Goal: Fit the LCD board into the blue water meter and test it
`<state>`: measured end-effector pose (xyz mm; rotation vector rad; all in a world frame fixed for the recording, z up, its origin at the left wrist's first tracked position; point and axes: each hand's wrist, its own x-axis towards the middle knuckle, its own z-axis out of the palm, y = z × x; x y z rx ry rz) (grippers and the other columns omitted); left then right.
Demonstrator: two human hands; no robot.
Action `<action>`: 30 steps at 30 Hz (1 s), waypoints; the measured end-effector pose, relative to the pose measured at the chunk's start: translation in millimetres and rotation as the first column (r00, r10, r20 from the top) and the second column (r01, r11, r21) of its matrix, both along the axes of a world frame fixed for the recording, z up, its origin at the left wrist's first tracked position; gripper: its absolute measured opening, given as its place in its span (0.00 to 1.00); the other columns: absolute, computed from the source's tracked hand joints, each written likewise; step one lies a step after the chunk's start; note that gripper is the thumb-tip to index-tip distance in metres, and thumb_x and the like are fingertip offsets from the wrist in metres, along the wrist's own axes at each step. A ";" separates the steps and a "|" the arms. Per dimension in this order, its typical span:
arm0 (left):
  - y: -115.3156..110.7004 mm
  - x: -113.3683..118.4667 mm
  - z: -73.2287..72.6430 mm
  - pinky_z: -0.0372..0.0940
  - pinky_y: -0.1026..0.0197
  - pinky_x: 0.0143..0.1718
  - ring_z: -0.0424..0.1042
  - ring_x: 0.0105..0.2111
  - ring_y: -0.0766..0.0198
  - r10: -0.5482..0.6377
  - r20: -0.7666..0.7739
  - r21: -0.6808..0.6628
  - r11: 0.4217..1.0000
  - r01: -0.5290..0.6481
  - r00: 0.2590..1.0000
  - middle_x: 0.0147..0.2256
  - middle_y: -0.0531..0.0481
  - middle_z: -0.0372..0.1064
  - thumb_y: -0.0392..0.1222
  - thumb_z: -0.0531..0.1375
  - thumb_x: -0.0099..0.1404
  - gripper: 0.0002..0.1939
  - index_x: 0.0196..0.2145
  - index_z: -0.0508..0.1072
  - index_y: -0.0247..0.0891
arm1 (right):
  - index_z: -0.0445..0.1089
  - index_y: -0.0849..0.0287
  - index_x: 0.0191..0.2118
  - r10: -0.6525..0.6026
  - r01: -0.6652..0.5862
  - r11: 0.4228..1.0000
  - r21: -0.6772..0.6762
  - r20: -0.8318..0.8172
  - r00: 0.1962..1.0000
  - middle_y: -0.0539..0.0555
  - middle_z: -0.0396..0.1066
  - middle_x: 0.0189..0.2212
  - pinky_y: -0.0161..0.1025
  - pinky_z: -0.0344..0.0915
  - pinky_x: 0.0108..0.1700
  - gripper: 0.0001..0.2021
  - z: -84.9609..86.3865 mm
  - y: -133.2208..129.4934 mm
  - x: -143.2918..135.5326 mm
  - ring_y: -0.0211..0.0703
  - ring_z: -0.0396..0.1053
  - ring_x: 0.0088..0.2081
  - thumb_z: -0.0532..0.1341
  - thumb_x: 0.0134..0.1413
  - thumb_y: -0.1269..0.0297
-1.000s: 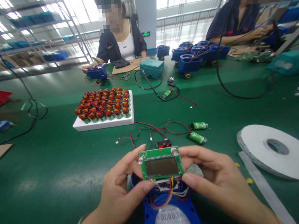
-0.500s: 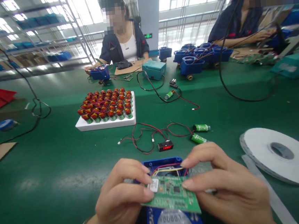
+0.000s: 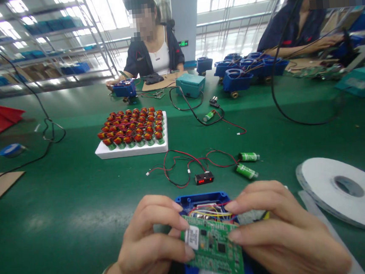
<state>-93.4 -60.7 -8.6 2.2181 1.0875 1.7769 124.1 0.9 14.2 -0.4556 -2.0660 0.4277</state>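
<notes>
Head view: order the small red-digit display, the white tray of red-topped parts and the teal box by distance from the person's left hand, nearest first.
From the left hand:
1. Small red-digit display, just beyond the fingers, slightly right, among red wires.
2. White tray of red-topped parts, farther up the green table, about straight ahead.
3. Teal box, farthest, near the seated co-worker across the table.

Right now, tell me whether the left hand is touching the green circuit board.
Touching. The head view shows the left hand pinching the green circuit board at its left edge, fingertips pressed on the white label.
</notes>
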 end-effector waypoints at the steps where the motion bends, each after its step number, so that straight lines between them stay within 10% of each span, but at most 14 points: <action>1: 0.5 -0.2 0.0 0.68 0.60 0.37 0.68 0.40 0.62 -0.005 0.000 0.004 1.000 0.005 1.000 0.34 0.51 0.68 0.29 0.60 0.65 0.12 0.25 0.72 0.38 | 0.75 0.57 0.32 -0.001 0.001 1.000 0.003 -0.005 1.000 0.53 0.73 0.39 0.40 0.69 0.39 0.09 0.4 0.4 -0.3 0.45 0.68 0.40 0.64 0.54 0.79; 30: -5.0 -4.5 -0.1 0.68 0.61 0.44 0.65 0.44 0.64 -0.039 -0.076 -0.016 0.999 0.038 0.996 0.37 0.52 0.64 0.29 0.59 0.66 0.09 0.30 0.75 0.39 | 0.72 0.59 0.36 -0.028 0.028 0.999 -0.044 -0.003 1.000 0.50 0.71 0.40 0.37 0.65 0.42 0.09 -4.3 5.5 -5.9 0.38 0.68 0.40 0.61 0.56 0.81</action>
